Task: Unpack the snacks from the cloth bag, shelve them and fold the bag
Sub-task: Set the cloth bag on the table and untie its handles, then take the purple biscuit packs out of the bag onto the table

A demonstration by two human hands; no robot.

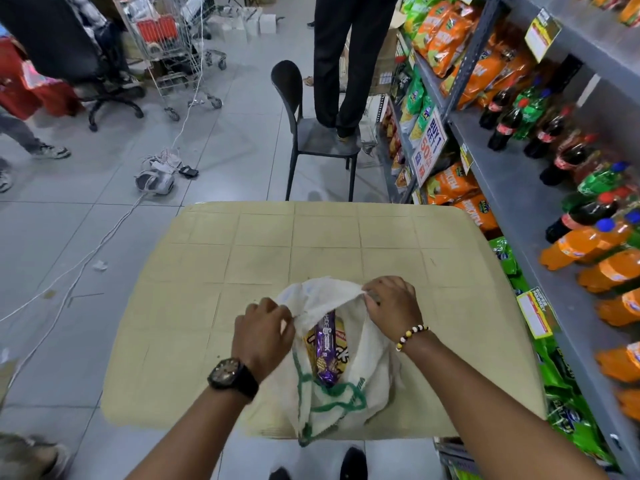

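A white cloth bag (367, 372) with green trim stands on the beige table (263, 258) near its front edge. My left hand (261, 332) grips the bag's left rim and my right hand (393, 306) grips its right rim, holding the mouth apart. Inside the mouth I see a purple snack packet (325, 344) lying over a yellow packet (341, 353). The rest of the bag's contents is hidden.
Grey shelves (519, 188) on the right hold orange and green snack bags and soda bottles. A person stands on a dark chair (311, 133) beyond the table. Cables and a white device (154, 180) lie on the tiled floor at left, near trolleys.
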